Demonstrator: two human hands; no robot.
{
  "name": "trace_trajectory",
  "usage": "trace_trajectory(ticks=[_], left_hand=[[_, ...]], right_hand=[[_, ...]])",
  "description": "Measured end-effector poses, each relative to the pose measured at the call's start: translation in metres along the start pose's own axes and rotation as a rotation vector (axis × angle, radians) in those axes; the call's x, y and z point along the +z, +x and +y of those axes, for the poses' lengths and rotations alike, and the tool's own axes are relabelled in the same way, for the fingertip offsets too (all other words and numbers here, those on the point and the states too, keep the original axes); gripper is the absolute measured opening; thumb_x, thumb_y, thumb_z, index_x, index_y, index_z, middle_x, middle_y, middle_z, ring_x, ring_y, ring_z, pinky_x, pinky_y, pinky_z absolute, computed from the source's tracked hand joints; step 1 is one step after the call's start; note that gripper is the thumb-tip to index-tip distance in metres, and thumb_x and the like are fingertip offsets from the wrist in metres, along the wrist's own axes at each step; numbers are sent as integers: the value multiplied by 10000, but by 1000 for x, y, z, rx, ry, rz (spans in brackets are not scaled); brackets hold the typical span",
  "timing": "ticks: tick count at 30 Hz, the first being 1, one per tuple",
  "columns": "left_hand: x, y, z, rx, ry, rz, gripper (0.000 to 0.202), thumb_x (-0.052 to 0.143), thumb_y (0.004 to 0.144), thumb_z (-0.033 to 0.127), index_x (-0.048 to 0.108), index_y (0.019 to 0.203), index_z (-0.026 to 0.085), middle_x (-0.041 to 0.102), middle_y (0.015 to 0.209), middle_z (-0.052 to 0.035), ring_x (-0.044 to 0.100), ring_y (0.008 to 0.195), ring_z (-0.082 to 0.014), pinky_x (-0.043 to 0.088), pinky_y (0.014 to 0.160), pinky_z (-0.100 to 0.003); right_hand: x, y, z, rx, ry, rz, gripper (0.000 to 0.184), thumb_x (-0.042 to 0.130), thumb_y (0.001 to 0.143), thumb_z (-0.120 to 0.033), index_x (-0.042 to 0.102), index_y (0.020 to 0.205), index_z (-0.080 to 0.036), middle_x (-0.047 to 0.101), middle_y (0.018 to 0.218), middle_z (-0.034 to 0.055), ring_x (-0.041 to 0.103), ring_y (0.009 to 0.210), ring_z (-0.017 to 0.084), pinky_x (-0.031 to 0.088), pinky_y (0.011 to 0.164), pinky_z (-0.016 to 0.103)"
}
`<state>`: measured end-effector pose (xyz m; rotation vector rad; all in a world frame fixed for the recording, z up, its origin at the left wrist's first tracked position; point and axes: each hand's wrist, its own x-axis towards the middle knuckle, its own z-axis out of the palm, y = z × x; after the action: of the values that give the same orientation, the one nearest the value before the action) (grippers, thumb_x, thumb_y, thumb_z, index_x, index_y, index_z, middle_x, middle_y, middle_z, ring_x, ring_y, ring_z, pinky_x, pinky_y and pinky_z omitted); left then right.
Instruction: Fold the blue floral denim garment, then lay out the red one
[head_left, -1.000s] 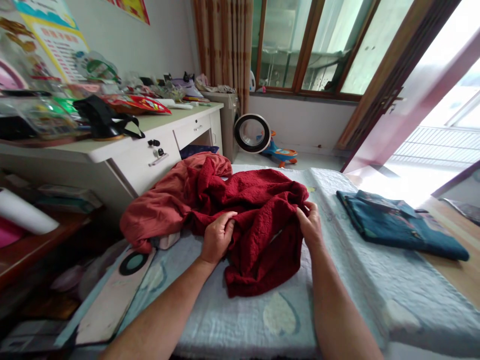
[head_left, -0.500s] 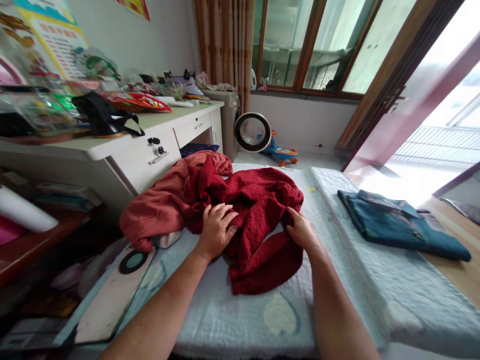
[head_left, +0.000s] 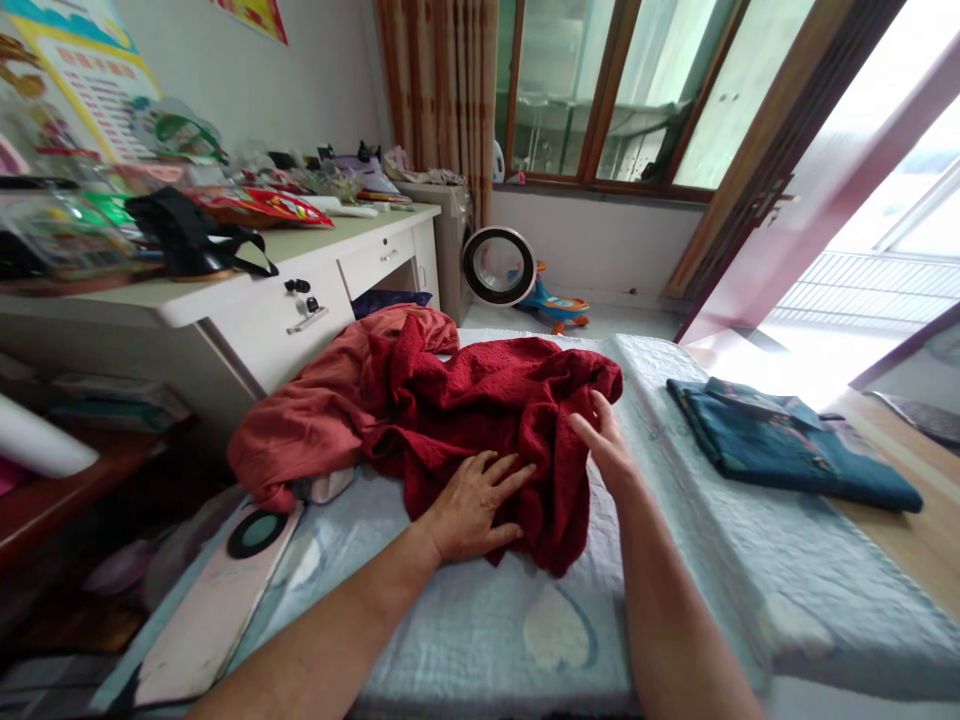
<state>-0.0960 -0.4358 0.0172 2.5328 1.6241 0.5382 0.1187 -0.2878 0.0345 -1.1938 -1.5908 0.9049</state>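
A crumpled dark red knitted garment (head_left: 487, 400) lies in the middle of a pale blue quilted bed (head_left: 465, 630). My left hand (head_left: 472, 505) lies flat on its near part, fingers spread. My right hand (head_left: 604, 445) touches the garment's right edge with its fingers stretched out and holds nothing. A lighter rust-red cloth (head_left: 307, 420) is bunched against the garment's left side.
A folded dark teal garment (head_left: 780, 445) lies on the bed at the right. A cluttered white desk (head_left: 247, 300) with drawers stands left of the bed. A round fan (head_left: 499, 265) and a toy car sit on the floor under the window.
My left hand slid to the right and toward me and now lies flat on the garment. My right hand let go of its fold and opened. The garment's near flap is folded in more compactly.
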Motion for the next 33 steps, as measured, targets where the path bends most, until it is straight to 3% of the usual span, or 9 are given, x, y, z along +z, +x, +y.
trace_trajectory(ticks=[2,5,8,12,15,19,24,28,33], left_hand=[[0,0,0,0,12,-6,911,698,773,533,223,1531,361,420,1498,-83,399,1312,-366,345,1065,-564],[-2,1,2,-1,34,-4,873,673,789,549,247,1526,353,438,1477,-91,408,1292,-363,351,1060,-560],[-3,1,3,-1,37,0,842,662,801,544,275,1519,338,442,1473,-96,412,1283,-357,354,1059,-558],[-2,2,1,-4,16,23,811,650,818,536,296,1514,316,442,1477,-101,422,1293,-342,352,1076,-539],[-5,1,-3,11,-19,63,766,591,855,571,318,1508,278,451,1468,-124,449,1294,-316,367,1080,-502],[-13,0,-5,42,-32,121,725,569,867,576,395,1469,210,500,1423,-151,471,1290,-298,364,1090,-489],[-19,0,-1,-28,116,230,545,638,852,372,526,1366,228,494,1443,-133,412,1347,-322,192,1159,-594],[-14,0,-6,-152,208,240,525,675,817,297,563,1323,211,510,1424,-139,409,1337,-335,211,1154,-580],[-2,-3,-15,-188,206,113,477,665,839,360,589,1288,216,599,1303,-129,517,1200,-313,376,1046,-513]], right_hand=[[9,-7,0,-37,-252,-154,922,714,677,-583,373,1460,-236,468,1445,133,453,1317,322,388,1067,480],[19,-14,2,-70,-472,-256,1037,723,668,-536,255,1526,-191,484,1423,176,461,1305,362,368,1069,528],[22,-17,5,-142,-452,-253,958,659,707,-370,224,1530,-145,541,1365,177,529,1238,333,421,1027,493],[16,-15,0,-194,-365,-194,769,540,708,-213,378,1460,-199,646,1229,89,625,1073,262,484,946,416],[4,-9,-4,-178,-360,-52,683,523,707,-212,474,1388,-224,675,1147,59,632,1008,251,488,923,405],[-19,0,-1,-154,-426,321,632,503,738,-237,475,1367,-190,606,1219,111,565,1099,277,444,969,442],[-33,7,12,-102,-569,582,660,562,746,-325,445,1366,-133,499,1275,190,428,1225,344,375,1004,503],[-25,3,11,-5,-697,511,517,589,764,-468,577,1218,-220,444,1356,159,388,1241,392,323,996,597],[-19,0,3,151,-698,187,601,470,835,-631,603,1218,-188,559,1198,195,503,1165,385,379,964,559]])
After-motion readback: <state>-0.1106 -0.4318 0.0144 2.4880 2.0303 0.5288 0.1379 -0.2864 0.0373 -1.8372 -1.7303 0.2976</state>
